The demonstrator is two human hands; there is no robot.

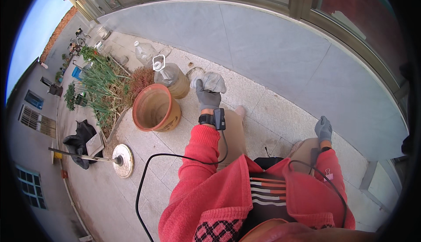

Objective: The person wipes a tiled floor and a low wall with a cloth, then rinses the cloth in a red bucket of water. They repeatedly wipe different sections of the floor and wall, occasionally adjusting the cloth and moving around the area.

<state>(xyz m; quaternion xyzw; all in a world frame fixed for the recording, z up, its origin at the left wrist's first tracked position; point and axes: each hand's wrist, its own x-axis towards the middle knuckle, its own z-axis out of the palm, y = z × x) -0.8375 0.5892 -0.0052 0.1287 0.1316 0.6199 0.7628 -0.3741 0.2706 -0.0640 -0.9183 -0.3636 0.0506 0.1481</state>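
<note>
My left hand, in a grey glove, holds a bunched whitish-grey cloth above the paving, with the thumb against it. Just left of that hand stand a large clear plastic bottle with a white handle, holding murky liquid, and an open brown plant pot with an orange-red rim. A second plastic bottle is behind them. My right hand, also gloved in grey, is near my right knee beside the low wall, its fingers curled together; nothing shows in it.
A grey wall under framed windows runs along the front and right. At left are a planted bed, a dark plastic bag and a round disc on a pole. A black cable hangs from my left wrist.
</note>
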